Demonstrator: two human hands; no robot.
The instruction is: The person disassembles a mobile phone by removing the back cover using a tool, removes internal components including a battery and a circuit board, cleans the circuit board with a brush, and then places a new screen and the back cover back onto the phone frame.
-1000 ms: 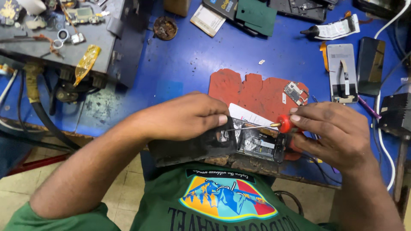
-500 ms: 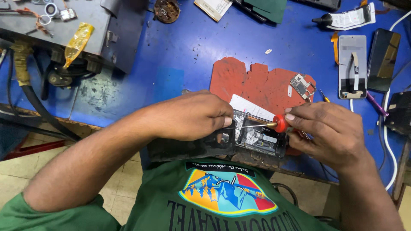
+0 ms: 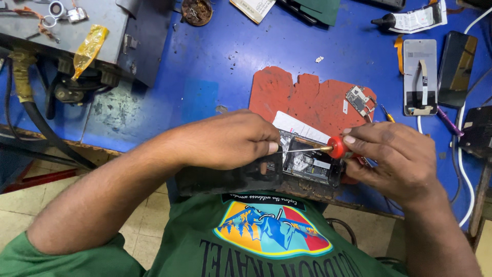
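- Little has shifted since the earlier frames: both hands sit on the opened phone as before, and only the head camera has drifted a little, so the bench slides slightly in view.
- Left hand (image 3: 228, 141) lies closed over the opened phone (image 3: 292, 166), pinning it at the near edge of the blue bench (image 3: 215, 66), fingertips beside the screwdriver's metal shaft.
- Right hand (image 3: 394, 159) pinches the red-handled screwdriver (image 3: 330, 149), held nearly level, its tip pointing left into the phone's exposed insides.
- By my judgement, the step in hand is working a small screw or part inside the phone body.
- Whatever move follows calls for a steady tip and firm hold-down.
- Red mat (image 3: 307, 97) lies just behind, with a small circuit board (image 3: 360, 100) on it.
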